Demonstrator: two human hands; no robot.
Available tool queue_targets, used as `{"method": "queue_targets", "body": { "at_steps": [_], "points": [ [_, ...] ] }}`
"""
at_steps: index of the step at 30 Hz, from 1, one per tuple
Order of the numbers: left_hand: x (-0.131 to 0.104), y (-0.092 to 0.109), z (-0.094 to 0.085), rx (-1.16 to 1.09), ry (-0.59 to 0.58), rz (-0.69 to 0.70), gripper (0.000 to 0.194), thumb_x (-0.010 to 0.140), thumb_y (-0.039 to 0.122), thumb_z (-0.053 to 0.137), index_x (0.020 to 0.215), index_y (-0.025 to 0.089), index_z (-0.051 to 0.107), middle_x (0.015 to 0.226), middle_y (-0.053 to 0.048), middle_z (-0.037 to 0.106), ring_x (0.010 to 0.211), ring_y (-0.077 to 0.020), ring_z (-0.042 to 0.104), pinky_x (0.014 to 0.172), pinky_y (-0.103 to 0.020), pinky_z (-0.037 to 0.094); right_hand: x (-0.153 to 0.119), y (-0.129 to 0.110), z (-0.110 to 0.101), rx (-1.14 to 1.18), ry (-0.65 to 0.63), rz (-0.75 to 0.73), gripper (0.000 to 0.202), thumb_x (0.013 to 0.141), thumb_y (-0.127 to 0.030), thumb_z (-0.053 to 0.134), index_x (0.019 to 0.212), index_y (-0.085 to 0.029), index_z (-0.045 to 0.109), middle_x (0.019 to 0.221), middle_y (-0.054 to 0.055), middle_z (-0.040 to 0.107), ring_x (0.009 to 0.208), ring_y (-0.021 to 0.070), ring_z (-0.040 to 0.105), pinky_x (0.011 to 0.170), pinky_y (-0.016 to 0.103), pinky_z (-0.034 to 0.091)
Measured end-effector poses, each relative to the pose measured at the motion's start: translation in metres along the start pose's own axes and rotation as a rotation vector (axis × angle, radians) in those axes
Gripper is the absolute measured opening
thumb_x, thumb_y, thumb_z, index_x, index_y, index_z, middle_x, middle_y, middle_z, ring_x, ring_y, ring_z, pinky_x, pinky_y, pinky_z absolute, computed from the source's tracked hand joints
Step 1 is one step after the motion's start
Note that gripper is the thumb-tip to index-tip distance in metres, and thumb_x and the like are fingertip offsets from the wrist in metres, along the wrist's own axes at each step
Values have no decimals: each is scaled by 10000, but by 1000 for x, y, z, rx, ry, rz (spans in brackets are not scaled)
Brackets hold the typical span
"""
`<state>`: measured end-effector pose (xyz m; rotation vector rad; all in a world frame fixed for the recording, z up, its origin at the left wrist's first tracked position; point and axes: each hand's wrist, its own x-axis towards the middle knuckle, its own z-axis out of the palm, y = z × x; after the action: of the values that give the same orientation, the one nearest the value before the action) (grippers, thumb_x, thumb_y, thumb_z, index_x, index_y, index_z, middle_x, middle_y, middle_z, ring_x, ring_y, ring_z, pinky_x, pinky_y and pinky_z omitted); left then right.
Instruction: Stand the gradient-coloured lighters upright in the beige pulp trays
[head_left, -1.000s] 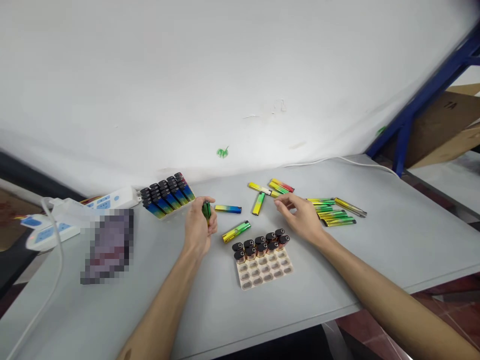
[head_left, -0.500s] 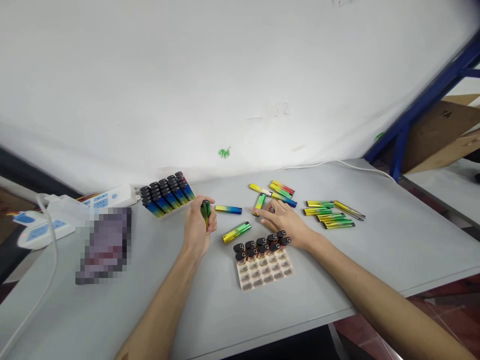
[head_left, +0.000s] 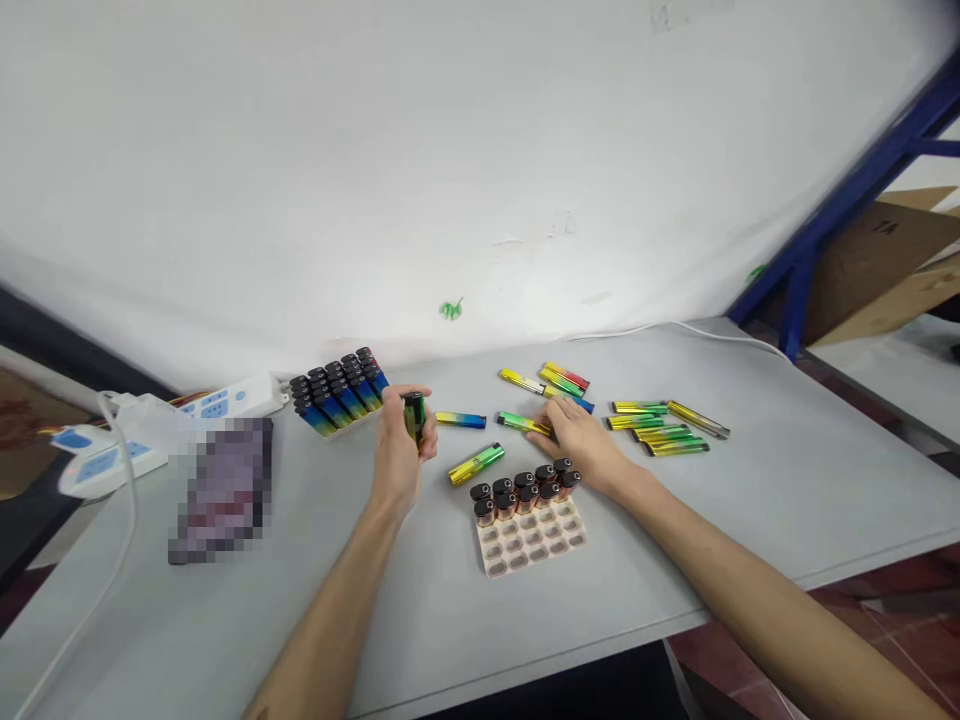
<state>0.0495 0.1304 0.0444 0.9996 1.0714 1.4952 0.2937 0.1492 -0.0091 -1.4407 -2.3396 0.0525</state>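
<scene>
My left hand (head_left: 401, 440) is closed around a dark green lighter (head_left: 414, 408), held upright with its top showing; whether more are in the grip I cannot tell. My right hand (head_left: 576, 440) has its fingers on the right end of a green and yellow lighter (head_left: 519, 422) lying on the table. Just behind the fingers lies a yellow-to-blue lighter (head_left: 570, 399). Below both hands stands a pale tray (head_left: 532, 545) with oval pockets, its two back rows filled with upright black-topped lighters (head_left: 525, 490). Between tray and left hand rests a yellow-green lighter (head_left: 477, 464).
A block of upright blue lighters (head_left: 339, 390) stands by the wall. More lighters (head_left: 660, 428) lie in a group at right, others (head_left: 564, 378) at the back. Power strips (head_left: 217, 402) with a white cable and a blurred purple item (head_left: 225, 490) occupy the left side.
The green and yellow lighter at my right hand has turned from pointing away to lying sideways. My right fingers have drawn in onto its end. My left hand keeps its lighter.
</scene>
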Motion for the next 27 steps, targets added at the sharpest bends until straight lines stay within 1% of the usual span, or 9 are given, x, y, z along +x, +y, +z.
{"method": "queue_targets", "body": {
  "at_steps": [4, 7, 9, 10, 11, 13, 17, 23, 27],
  "points": [
    [-13, 14, 0, 177, -46, 160, 123, 934, 368, 483, 998, 271, 442, 675, 70, 533, 511, -98, 474, 469, -200, 396, -2, -4, -8, -83, -19, -37, 229, 987, -299, 484, 1154, -186, 594, 1032, 90, 657, 1004, 263, 594, 829, 370, 471],
    [-38, 32, -4, 323, -31, 331, 102, 962, 332, 436, 998, 253, 490, 852, -1, 628, 769, -159, 618, 664, -302, 522, -3, -5, -13, -148, -44, 29, 220, 1000, -251, 433, 1017, -176, 640, 965, 88, 678, 968, 253, 614, 825, 359, 461],
    [-60, 43, -9, 604, -39, 480, 149, 948, 315, 491, 1035, 231, 578, 1018, -60, 636, 982, -203, 612, 804, -345, 519, -2, -5, -14, -156, -62, 79, 235, 997, -240, 428, 938, -171, 645, 944, 90, 687, 956, 250, 625, 814, 351, 459],
    [-71, 48, -11, 753, -45, 567, 142, 930, 296, 537, 1036, 235, 609, 1043, -63, 624, 1001, -207, 598, 827, -347, 509, -1, -5, -15, -148, -70, 97, 240, 996, -245, 429, 929, -171, 647, 948, 90, 692, 957, 250, 629, 806, 348, 459],
    [-82, 52, -13, 880, -49, 644, 136, 904, 265, 588, 1033, 245, 630, 1029, -54, 621, 986, -201, 590, 832, -341, 499, -1, -4, -15, -132, -76, 110, 243, 997, -251, 429, 935, -172, 650, 963, 89, 697, 965, 251, 632, 800, 346, 460],
    [-100, 55, -15, 1006, -156, 723, 179, 876, 187, 633, 1043, 252, 635, 963, -32, 639, 901, -175, 597, 770, -303, 499, -1, -3, -16, -85, -79, 124, 245, 999, -262, 428, 969, -179, 656, 1006, 83, 703, 998, 253, 633, 800, 343, 461],
    [-118, 46, -12, 1031, -297, 821, 263, 841, 86, 656, 1065, 216, 611, 891, -19, 673, 823, -150, 605, 732, -277, 501, -3, -2, -17, -19, -83, 133, 245, 999, -276, 434, 1027, -189, 661, 1045, 83, 707, 1031, 253, 629, 817, 339, 460],
    [-116, 18, -10, 1205, -300, 839, 165, 876, 127, 615, 1015, 209, 579, 849, 0, 704, 769, -161, 628, 705, -293, 488, -9, 3, -17, 21, -82, 123, 293, 1014, -334, 399, 1027, -201, 660, 1021, 80, 709, 990, 235, 629, 794, 325, 464],
    [-115, 13, -15, 1302, -270, 832, 120, 911, 179, 574, 1029, 199, 573, 783, 0, 671, 698, -162, 617, 649, -291, 469, -8, 6, -17, 47, -92, 120, 308, 1015, -358, 394, 1067, -212, 659, 1037, 74, 707, 1006, 239, 631, 809, 334, 469]
  ]
}}
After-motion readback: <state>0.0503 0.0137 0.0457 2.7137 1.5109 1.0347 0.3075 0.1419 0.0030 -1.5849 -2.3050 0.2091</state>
